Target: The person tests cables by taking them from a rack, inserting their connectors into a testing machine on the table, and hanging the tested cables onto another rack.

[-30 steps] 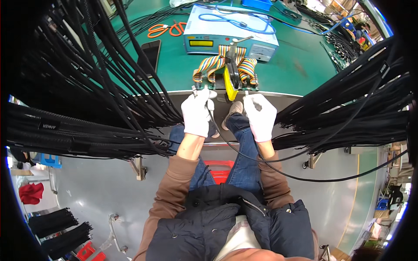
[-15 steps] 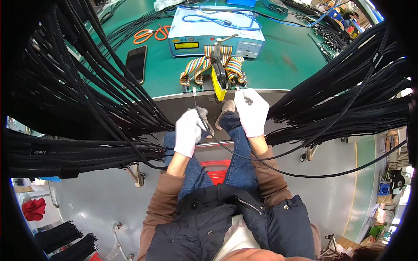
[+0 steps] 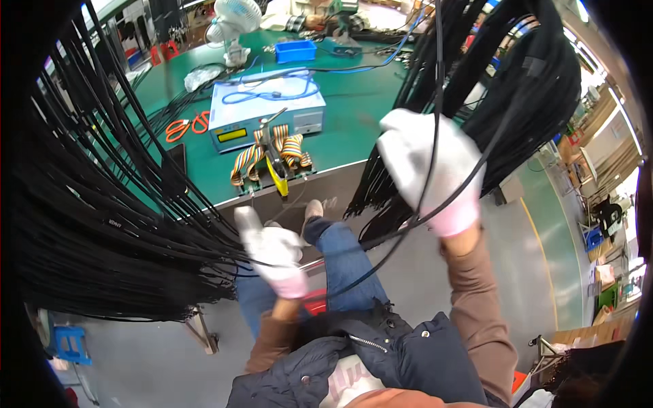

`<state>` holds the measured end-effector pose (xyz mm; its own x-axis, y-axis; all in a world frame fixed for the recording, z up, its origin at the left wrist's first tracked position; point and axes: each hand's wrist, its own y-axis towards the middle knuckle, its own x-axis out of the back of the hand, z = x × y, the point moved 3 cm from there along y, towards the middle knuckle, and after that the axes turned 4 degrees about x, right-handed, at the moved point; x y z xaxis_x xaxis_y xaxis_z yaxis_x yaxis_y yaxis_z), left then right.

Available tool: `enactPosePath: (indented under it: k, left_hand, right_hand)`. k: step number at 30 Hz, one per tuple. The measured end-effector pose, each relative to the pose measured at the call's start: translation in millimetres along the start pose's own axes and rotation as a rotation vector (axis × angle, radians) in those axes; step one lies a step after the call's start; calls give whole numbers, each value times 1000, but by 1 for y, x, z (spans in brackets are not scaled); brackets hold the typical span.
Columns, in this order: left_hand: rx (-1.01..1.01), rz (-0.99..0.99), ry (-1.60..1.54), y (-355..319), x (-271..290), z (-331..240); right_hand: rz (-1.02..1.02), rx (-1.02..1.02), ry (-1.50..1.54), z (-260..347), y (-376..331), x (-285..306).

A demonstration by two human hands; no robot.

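Note:
Both my hands wear white gloves. My right hand (image 3: 427, 166) is raised up near the camera, closed around a thin black cable (image 3: 381, 239) that runs down and across my lap. My left hand (image 3: 272, 250) sits lower, just in front of the green bench's edge, gripping the same black cable where it meets the big bundle of black cables (image 3: 102, 224) hanging on my left. A second mass of black cables (image 3: 517, 88) hangs on my right.
On the green bench (image 3: 354, 129) stand a light blue tester box (image 3: 265, 115) with rainbow ribbon cables (image 3: 246, 163), orange scissors (image 3: 187, 126), a dark phone (image 3: 175, 163), a blue tray (image 3: 295, 51) and a white fan (image 3: 231, 24). Another person sits at the far side.
My right hand has lifted from the bench edge up toward the camera, pulling the black cable with it. My left hand dropped slightly lower and leftward. The view tilted.

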<state>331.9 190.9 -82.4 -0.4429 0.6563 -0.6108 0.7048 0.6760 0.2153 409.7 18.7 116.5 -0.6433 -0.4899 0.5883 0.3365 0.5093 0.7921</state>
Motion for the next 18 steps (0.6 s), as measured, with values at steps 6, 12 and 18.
enactPosePath:
  k: [6,12,18]
  left_hand:
    - [-50,-164,-243,40,49,-38]
    - [143,3,205,6,-2,-14]
    - [223,117,308,7,-14,-1]
  right_hand:
    - [-762,265,-467,-46,104,110]
    - [-768,165,13,-23,129,100]
    - [-712,16,489,-21,136,86]
